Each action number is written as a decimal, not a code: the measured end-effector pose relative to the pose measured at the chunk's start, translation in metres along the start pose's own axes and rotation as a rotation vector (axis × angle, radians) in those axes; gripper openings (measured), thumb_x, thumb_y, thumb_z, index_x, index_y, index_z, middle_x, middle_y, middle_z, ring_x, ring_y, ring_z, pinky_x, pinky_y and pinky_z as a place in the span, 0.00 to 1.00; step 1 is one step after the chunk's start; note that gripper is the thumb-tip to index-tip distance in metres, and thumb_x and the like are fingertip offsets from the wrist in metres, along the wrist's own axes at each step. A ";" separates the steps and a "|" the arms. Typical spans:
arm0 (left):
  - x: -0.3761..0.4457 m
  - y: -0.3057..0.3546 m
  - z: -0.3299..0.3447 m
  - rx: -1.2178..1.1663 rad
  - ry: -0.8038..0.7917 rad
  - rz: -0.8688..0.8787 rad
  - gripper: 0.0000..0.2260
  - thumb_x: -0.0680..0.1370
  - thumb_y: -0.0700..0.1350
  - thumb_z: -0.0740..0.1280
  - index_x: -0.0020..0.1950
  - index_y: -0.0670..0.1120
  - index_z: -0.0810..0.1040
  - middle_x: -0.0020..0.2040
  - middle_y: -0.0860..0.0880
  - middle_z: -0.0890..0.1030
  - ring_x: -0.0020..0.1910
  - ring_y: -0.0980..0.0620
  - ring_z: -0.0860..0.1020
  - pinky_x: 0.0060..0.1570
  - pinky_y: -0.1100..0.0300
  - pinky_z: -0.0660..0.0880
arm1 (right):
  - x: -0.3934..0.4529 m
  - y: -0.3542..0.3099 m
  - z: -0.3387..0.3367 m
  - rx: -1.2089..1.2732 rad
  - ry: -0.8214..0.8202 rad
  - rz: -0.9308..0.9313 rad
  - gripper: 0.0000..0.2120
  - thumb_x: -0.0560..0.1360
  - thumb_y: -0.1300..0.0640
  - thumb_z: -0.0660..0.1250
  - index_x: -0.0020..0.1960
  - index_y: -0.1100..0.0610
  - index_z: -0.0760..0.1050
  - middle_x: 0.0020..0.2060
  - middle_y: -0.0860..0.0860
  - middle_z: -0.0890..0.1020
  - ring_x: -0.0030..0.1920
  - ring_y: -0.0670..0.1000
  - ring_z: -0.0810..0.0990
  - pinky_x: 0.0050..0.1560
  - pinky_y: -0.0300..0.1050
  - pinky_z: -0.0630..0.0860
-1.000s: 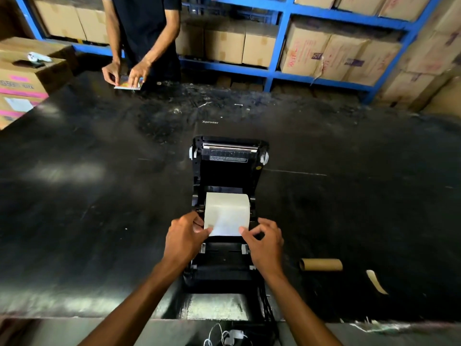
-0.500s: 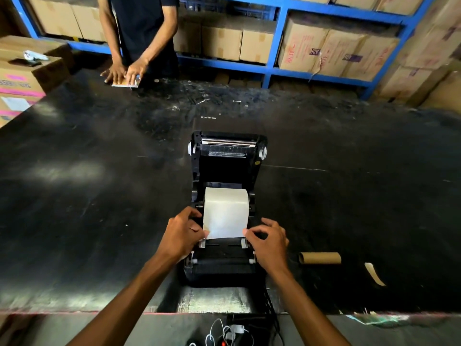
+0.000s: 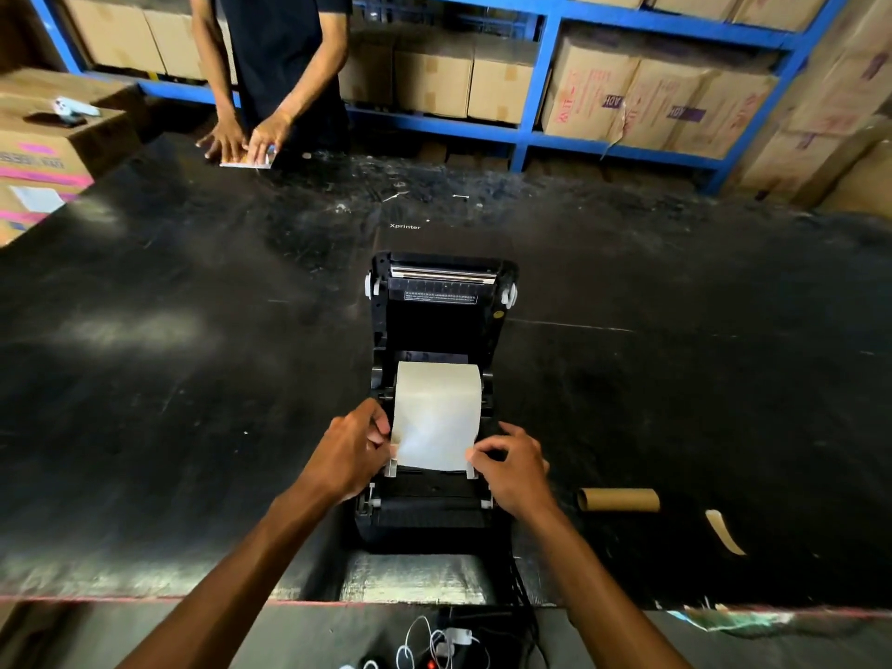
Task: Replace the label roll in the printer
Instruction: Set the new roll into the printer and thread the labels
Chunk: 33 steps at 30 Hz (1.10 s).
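A black label printer stands near the table's front edge with its lid swung up and back. A white label roll sits in its bay, and the loose end of the paper is drawn toward me over the front guides. My left hand pinches the paper's left edge. My right hand pinches the right edge near the right guide. An empty cardboard core lies on the table to the right of the printer.
The black table stretches wide on both sides. A torn brown strip lies right of the core. Another person's hands press a card at the far edge. Cardboard boxes stand far left, blue shelving behind. Cables hang below the front edge.
Both hands have drawn the paper's loose end further toward me over the guides. The person across the table has pressed both hands flat on the card.
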<state>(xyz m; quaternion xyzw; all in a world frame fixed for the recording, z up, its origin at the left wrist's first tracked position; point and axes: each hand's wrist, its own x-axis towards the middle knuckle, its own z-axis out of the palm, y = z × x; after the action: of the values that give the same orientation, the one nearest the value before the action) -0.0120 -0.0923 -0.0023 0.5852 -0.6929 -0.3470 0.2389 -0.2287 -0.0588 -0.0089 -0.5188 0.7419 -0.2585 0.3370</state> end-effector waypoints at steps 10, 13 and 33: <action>0.012 0.007 -0.002 0.032 -0.035 -0.174 0.13 0.70 0.37 0.71 0.35 0.48 0.69 0.37 0.49 0.78 0.32 0.54 0.76 0.28 0.62 0.70 | 0.008 -0.002 -0.004 0.053 -0.099 -0.025 0.11 0.70 0.56 0.70 0.30 0.47 0.80 0.45 0.47 0.84 0.57 0.49 0.77 0.67 0.55 0.67; 0.008 0.007 0.001 0.000 -0.009 -0.187 0.11 0.70 0.34 0.70 0.36 0.46 0.70 0.39 0.44 0.82 0.34 0.47 0.81 0.33 0.50 0.80 | 0.011 -0.007 -0.010 -0.018 -0.148 0.000 0.11 0.70 0.55 0.70 0.29 0.48 0.79 0.40 0.47 0.84 0.52 0.48 0.78 0.62 0.52 0.70; 0.016 0.007 -0.002 0.034 -0.064 -0.184 0.10 0.69 0.40 0.72 0.36 0.48 0.72 0.39 0.51 0.78 0.38 0.52 0.77 0.32 0.61 0.73 | 0.006 -0.014 -0.012 0.036 -0.187 0.012 0.10 0.70 0.55 0.72 0.30 0.48 0.81 0.33 0.42 0.80 0.43 0.47 0.80 0.59 0.56 0.75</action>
<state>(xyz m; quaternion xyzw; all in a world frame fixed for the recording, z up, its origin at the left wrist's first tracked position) -0.0183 -0.1078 0.0025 0.6389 -0.6492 -0.3742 0.1738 -0.2310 -0.0680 0.0075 -0.5300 0.7056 -0.2203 0.4155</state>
